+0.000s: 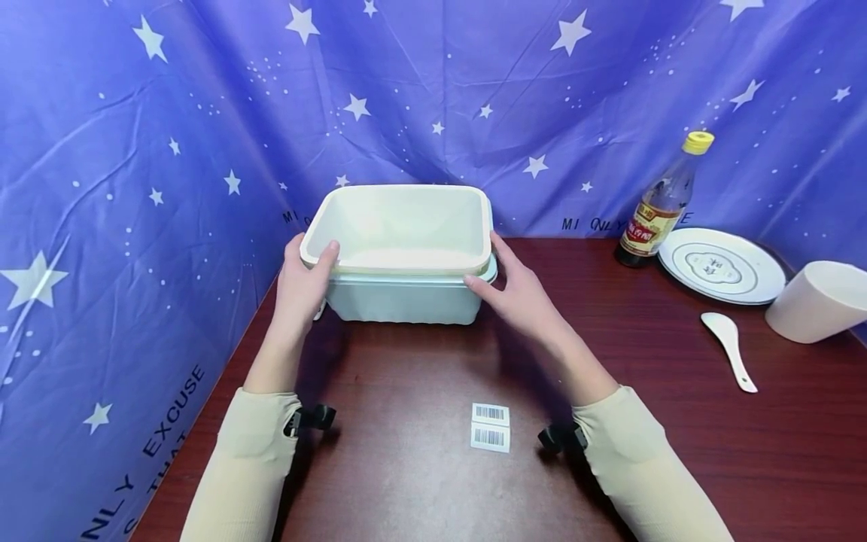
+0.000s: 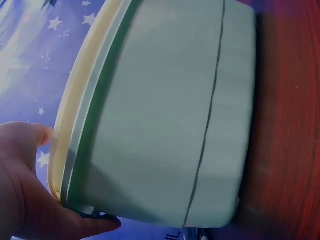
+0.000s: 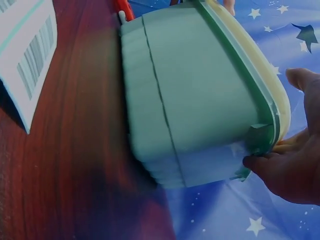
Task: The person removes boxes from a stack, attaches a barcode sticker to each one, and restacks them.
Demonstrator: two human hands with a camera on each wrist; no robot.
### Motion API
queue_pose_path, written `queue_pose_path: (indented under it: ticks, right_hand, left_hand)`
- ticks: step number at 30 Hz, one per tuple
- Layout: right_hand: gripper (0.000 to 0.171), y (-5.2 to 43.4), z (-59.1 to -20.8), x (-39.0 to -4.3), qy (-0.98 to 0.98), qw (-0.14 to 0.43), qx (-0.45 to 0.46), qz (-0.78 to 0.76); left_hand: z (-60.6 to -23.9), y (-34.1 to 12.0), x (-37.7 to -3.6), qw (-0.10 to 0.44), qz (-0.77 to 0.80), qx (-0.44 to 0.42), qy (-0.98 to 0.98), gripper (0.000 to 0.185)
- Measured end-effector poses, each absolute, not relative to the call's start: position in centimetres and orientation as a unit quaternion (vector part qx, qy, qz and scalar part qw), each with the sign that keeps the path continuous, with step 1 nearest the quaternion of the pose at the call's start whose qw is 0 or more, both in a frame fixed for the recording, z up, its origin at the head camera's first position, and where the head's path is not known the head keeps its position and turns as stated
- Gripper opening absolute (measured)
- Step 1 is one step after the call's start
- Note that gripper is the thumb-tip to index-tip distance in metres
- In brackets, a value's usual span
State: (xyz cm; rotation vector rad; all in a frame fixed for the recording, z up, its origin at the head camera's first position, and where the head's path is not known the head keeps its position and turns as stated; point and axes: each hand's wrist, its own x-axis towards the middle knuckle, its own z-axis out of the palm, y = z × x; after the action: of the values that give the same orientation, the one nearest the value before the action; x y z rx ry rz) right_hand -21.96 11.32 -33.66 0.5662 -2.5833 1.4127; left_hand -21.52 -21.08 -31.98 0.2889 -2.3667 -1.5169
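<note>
A pale green rectangular plastic container (image 1: 406, 301), with a cream-white basin (image 1: 400, 233) nested in its top, is at the back left of the table. The basin's inside shows bare in the head view. My left hand (image 1: 302, 282) grips the left end, its thumb over the basin's rim and its fingers round the outside. At the opposite end my right hand (image 1: 518, 290) holds the rim, thumb along the near edge. Both wrist views show the green side wall (image 2: 155, 115) and fingers under the rim at each end.
Two barcode stickers (image 1: 491, 427) lie on the table in front. To the right are a sauce bottle (image 1: 653, 211) with a yellow cap, white plates (image 1: 721, 267), a white spoon (image 1: 730, 348) and a white cup (image 1: 816, 301). A starry blue curtain (image 1: 440, 98) hangs behind and at left.
</note>
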Motion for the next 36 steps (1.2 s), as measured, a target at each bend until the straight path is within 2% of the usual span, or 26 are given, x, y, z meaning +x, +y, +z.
queue_pose_path:
  ticks: [6, 12, 17, 23, 30, 36]
  right_hand:
    - [0.079, 11.1, -33.3, -21.8, -0.829, 0.071, 0.180, 0.524]
    - [0.099, 10.9, -33.8, -22.3, -0.850, 0.074, 0.162, 0.496]
    - [0.104, 10.7, -34.6, -22.8, -0.846, 0.060, 0.191, 0.493]
    - [0.099, 10.4, -34.8, -22.7, -0.859, 0.067, 0.194, 0.470]
    - [0.091, 10.2, -35.0, -22.6, -0.847, 0.097, 0.208, 0.480]
    - [0.087, 10.2, -34.8, -22.7, -0.822, 0.120, 0.228, 0.507]
  left_hand:
    - [-31.8, -21.3, -21.5, 0.156, -0.547, 0.096, -0.817, 0.077]
    - [-31.6, -22.7, -21.7, 0.078, -0.592, 0.038, -0.802, 0.098]
    - [-31.8, -23.7, -22.1, 0.039, -0.615, -0.044, -0.787, 0.096]
    - [-32.0, -23.5, -22.5, 0.061, -0.616, -0.080, -0.781, 0.090]
    - [-31.8, -23.4, -22.2, 0.083, -0.588, -0.052, -0.803, 0.093]
    - [-31.3, -23.2, -21.9, 0.134, -0.593, -0.037, -0.793, 0.094]
